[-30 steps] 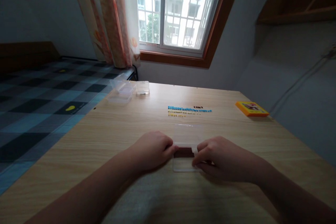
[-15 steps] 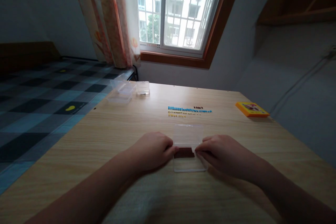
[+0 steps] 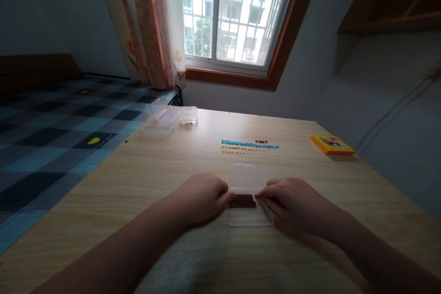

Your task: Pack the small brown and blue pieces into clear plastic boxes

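Observation:
A small clear plastic box lies open on the wooden table, its lid tipped back. A block of dark brown small pieces sits inside it. My left hand is curled, and its fingertips press the box's left edge. Curled too, my right hand has its fingertips at the right edge, beside the brown pieces. Farther back lie rows of tiny blue, yellow and dark pieces.
Other clear plastic boxes stand at the table's far left corner. An orange flat box lies at the far right edge. A bed with a checked cover is on the left. The window is behind the table.
My right hand has slid off the box's near right side and up to its right edge next to the brown pieces. The left hand has stayed put.

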`<state>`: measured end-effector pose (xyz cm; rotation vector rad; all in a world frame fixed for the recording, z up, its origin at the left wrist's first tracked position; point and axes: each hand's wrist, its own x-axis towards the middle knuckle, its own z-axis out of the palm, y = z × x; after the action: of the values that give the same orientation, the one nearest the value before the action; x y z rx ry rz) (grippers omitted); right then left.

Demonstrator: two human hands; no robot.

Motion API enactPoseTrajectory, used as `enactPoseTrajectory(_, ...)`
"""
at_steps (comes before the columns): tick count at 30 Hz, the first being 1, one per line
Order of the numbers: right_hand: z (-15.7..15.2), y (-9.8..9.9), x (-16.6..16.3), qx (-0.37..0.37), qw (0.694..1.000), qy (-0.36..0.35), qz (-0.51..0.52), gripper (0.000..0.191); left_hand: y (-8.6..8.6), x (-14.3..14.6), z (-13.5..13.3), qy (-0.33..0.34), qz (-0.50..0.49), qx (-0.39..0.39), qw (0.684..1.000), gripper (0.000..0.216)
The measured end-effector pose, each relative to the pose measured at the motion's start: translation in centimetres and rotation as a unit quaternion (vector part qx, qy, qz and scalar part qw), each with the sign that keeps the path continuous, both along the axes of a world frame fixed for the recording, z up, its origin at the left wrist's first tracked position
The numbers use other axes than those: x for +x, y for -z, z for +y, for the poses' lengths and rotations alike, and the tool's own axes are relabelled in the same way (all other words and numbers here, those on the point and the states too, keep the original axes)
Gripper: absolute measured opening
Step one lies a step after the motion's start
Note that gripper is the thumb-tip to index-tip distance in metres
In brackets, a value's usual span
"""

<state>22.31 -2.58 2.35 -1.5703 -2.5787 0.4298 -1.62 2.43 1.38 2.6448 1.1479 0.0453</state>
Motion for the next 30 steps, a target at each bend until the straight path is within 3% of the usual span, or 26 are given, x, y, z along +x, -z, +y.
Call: enactPoseTrajectory(30,-0.25,0.36,-0.41,0.023,1.0,0.005,-0.003,0.026,0.13,-0.04,0.02,-0.001,-0.006,-0.012,1.0,0.042)
